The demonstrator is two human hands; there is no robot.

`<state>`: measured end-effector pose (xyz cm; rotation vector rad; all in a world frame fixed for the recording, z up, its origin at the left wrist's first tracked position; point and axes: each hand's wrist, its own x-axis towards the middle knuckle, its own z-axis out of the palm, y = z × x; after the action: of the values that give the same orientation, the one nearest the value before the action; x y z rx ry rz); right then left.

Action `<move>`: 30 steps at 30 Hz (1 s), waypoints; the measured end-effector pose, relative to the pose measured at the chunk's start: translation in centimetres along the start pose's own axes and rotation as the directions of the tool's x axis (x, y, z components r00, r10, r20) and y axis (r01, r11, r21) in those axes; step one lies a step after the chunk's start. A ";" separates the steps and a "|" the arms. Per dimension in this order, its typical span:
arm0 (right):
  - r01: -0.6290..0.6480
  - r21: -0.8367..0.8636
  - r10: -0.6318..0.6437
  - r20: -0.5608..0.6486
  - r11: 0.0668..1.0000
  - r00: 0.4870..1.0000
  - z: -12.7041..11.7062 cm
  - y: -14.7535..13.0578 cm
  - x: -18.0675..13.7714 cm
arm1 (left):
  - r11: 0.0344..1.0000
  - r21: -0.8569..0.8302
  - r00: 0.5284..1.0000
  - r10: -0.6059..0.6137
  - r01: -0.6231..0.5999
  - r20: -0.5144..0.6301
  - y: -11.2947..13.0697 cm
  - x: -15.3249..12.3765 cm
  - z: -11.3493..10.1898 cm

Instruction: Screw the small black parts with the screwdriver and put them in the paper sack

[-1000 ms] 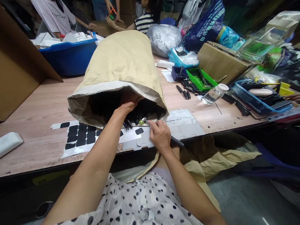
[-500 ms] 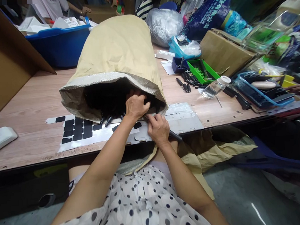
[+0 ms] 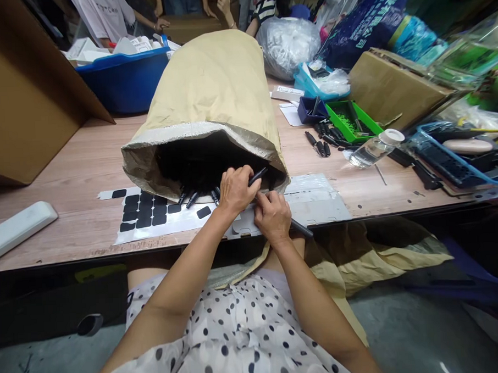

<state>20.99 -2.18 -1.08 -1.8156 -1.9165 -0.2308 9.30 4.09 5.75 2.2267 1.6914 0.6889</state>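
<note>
A large tan sack point(image 3: 215, 83) lies on the table, its mouth facing me, with several black rod-like pieces point(image 3: 193, 199) poking out of the lower lip. At that mouth my left hand point(image 3: 235, 191) is closed around a slim black rod point(image 3: 258, 175), whose end sticks out past the fingers. My right hand point(image 3: 274, 215), just to its right, grips a thicker black cylindrical piece point(image 3: 302, 228) that extends toward the table edge. Its other end is hidden by the fingers. Under the sack's lip lies a white sheet with black square stickers point(image 3: 145, 213).
Flattened grey cardboard point(image 3: 318, 200) lies at the table's front edge. To the right are a green tray point(image 3: 351, 121), a clear bottle point(image 3: 375, 148) and a blue basket point(image 3: 458, 161). A blue tub point(image 3: 124, 82) stands back left, a white case point(image 3: 22, 229) front left. People stand behind.
My left hand has come out of the sack's mouth with a slim black rod in it. My right hand keeps its hold nearby. The whole view has shifted slightly.
</note>
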 end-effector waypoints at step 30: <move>-0.012 0.473 0.020 -0.012 0.881 1.000 -5.3 -1.8 -3.6 | 0.966 -0.254 0.996 0.067 -0.051 0.055 -7.5 -8.2 0.2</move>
<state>20.49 -7.93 2.29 -1.4897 -1.7501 0.2160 1.48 -1.59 0.30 2.1039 1.4241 0.7910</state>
